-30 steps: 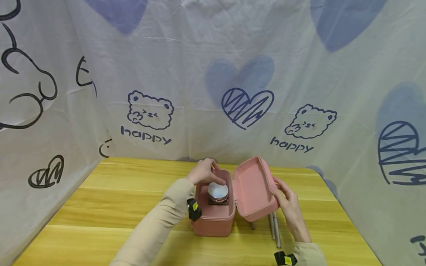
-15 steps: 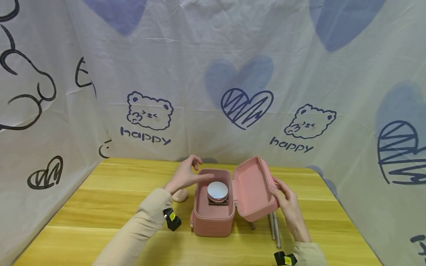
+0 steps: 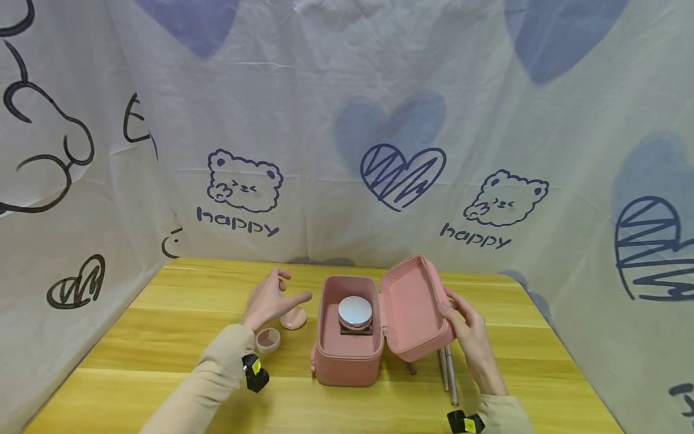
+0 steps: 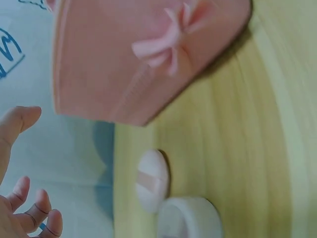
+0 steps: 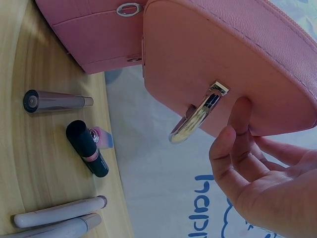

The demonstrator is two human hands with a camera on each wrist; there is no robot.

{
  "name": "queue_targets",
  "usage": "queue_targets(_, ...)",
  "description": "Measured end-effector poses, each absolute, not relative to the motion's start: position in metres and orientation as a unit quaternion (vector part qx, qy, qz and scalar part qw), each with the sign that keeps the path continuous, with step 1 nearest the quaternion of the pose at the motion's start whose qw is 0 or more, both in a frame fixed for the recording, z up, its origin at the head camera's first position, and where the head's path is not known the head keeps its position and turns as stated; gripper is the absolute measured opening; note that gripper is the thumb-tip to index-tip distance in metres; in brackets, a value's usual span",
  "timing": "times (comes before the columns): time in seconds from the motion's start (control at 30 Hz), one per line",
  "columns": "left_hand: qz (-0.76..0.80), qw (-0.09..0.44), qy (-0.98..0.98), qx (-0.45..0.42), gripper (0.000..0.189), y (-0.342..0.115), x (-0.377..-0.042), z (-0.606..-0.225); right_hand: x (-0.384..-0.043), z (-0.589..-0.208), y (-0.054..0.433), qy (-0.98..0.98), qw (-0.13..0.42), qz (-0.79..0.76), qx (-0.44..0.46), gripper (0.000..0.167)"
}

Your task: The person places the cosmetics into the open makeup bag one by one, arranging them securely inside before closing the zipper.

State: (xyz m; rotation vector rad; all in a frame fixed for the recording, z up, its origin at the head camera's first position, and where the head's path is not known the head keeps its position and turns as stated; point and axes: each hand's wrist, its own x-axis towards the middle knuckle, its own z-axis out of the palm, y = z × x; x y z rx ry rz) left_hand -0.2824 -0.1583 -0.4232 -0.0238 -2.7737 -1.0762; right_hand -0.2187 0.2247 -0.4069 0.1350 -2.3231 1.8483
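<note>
Backdrop [image 3: 320, 78]: wht cloth w/ blue hearts, bear drawings, "happy" lettering.
Tbl [image 3: 162, 377]: yellow wood-grain; backdrop hung behind it.
Case [image 3: 347, 371]: pink, upright nr tbl ctr.
Lid [image 3: 416, 307]: pink, hinged at case's R side, tilted, hollow side twd camera.
L hand [image 3: 269, 303]: held nothing; thumb out, other fingers loosely bent; L of case, apart from it.
R hand [image 3: 472, 330]: gripped lid's outer edge, thumb at rim, fingers on outer face.
Slim tubes [image 3: 452, 380]: two, pale, side by side on tbl, partly hidden by lid.
Compact [image 3: 355, 312]: round, shiny top, inside case atop dark flat item [image 3: 347, 331].
Black tube [image 5: 86, 148]: on tbl, R wrist view, by pink bottle [image 5: 103, 138].
Metal handle [image 5: 195, 119]: curved, on lid's outer face.
Pot [image 3: 268, 340]: round, on tbl nr L wrist.
Puff [image 4: 152, 181]: pink, banded, nr pot; contact unclear.
Bow [image 4: 171, 44]: pink, on case's L side.
</note>
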Motion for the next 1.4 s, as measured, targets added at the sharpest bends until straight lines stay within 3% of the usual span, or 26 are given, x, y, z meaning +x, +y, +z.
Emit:
queue_targets(0.23, -0.324, 0.076, -0.943, -0.016, 0.065, -0.168, -0.277, -0.440, -0.218, -0.407, 0.226, -0.779, 0.083, 0.619, 0.048, 0.049)
queue_targets(0.7, -0.242, 0.031, -0.970, 0.009, 0.077, -0.165, -0.275, -0.470, -0.218, -0.406, 0.226, -0.782, 0.080, 0.616, 0.048, 0.050)
queue_targets(1.4, -0.233, 0.036, -0.972, 0.014, 0.071, -0.158, -0.286, -0.485, -0.219, -0.407, 0.226, -0.779, 0.080, 0.621, 0.044, 0.050)
